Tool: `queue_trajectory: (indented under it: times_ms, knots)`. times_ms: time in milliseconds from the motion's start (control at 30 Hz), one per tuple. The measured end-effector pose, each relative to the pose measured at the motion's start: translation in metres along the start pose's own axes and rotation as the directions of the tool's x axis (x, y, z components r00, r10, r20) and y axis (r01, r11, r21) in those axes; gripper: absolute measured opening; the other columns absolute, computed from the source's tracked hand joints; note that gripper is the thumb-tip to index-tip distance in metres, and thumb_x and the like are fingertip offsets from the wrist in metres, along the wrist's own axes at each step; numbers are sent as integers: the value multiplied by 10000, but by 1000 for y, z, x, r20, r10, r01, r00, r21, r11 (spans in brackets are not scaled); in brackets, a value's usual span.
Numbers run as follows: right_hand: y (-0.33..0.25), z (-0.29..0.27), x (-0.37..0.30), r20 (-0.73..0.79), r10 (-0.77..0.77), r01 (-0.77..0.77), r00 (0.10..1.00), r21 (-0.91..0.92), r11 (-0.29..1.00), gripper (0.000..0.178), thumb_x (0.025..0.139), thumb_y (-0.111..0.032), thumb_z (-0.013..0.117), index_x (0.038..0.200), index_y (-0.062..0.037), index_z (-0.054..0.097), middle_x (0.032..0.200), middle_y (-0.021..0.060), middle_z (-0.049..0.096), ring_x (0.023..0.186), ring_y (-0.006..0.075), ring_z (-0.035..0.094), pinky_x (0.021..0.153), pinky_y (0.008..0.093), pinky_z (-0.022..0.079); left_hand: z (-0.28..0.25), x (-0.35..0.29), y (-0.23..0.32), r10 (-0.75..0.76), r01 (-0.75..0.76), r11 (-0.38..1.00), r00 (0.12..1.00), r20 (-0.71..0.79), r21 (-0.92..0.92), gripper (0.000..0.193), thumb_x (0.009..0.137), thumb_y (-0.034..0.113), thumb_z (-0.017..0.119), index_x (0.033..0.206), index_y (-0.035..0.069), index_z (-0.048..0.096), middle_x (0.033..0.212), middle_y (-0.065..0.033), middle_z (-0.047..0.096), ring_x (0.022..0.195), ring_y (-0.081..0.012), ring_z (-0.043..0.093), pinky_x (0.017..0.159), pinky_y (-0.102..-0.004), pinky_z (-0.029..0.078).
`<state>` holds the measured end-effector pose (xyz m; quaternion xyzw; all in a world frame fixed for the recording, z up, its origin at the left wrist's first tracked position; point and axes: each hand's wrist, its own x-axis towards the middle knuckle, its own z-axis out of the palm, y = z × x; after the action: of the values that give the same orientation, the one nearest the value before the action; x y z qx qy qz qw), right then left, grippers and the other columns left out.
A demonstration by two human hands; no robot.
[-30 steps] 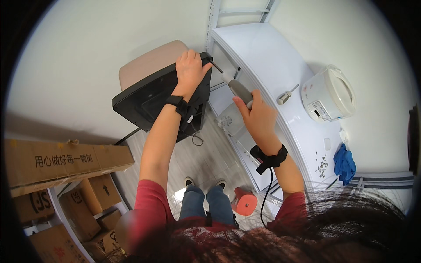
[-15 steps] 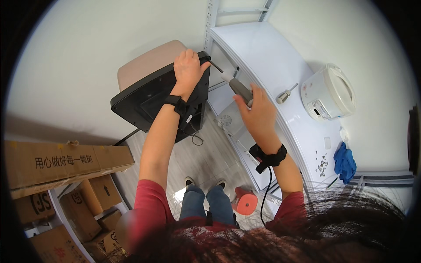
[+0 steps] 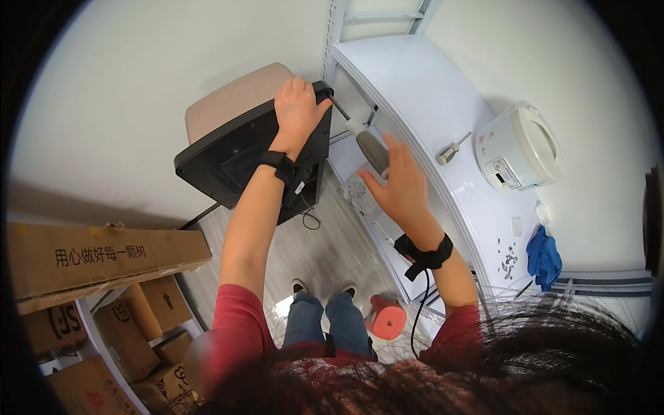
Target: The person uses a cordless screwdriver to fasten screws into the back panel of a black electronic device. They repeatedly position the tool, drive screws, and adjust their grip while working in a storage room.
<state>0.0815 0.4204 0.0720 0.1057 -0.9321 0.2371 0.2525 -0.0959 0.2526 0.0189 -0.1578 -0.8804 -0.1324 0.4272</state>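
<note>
We grip the upper edge of the black monitor (image 3: 252,155) with our left hand (image 3: 297,111), fingers curled over its rim, which seems to steady the panel, back side facing us. Our right hand (image 3: 401,183) has its fingers spread loosely around the grey handle of a screwdriver (image 3: 363,142), whose thin shaft points at the monitor's corner beside the left hand. Behind the monitor sits a beige chair (image 3: 232,104). To the right runs a white tabletop (image 3: 415,90) carrying a second screwdriver (image 3: 453,147), a white rice cooker (image 3: 519,149), scattered small screws (image 3: 510,257) and a blue cloth (image 3: 544,257). Cardboard boxes (image 3: 97,259) stack at left above a grey wood-look floor (image 3: 325,249).
</note>
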Motion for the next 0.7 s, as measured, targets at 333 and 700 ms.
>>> queue_trajectory:
  times_ms: [333,700]
  knots:
    - [-9,-2,3,119,170,-171,978,-1,985,381,816,-244,680,1113,-51,539,927,105,603,625,248,615,515,351,463,-2,0,2,-7,7,1000,1000,16,13,387,594,396,787,687,60,618,730,-40,508,746,-223,536,624,-343,415]
    - [8,4,7,-72,7,-15,997,-106,994,345,794,-221,697,1066,-54,563,1006,114,576,566,263,584,497,351,456,-7,2,4,-16,17,1000,1000,8,-26,362,597,333,796,714,44,612,723,-61,530,727,-250,562,613,-361,452]
